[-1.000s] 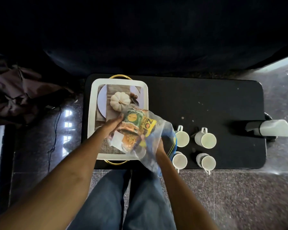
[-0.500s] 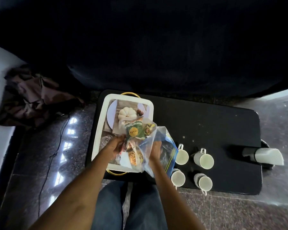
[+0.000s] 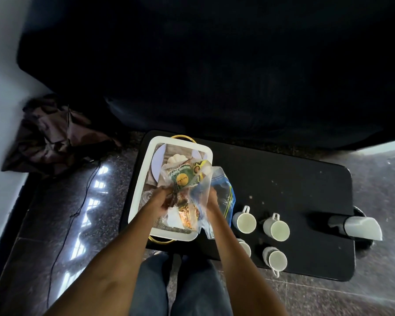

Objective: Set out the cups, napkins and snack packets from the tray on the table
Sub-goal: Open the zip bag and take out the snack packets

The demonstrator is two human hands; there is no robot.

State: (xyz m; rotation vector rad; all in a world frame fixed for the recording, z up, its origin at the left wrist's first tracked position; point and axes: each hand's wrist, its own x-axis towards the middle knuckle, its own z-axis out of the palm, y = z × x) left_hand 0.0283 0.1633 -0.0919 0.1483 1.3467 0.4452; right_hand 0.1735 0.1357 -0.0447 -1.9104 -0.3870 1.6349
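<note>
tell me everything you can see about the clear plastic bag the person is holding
The clear plastic bag is thin, crinkled film, held up over the near part of the white tray. Snack packets show through it, among them a green packet with a yellow disc and orange-brown ones lower down. The left hand grips its left side and the right hand its right side. Behind its right edge lies a blue packet. Whether the bag's mouth is open cannot be told.

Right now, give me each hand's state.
Left hand: grips the snack packets.
Right hand: holds the clear plastic bag around them.
</note>
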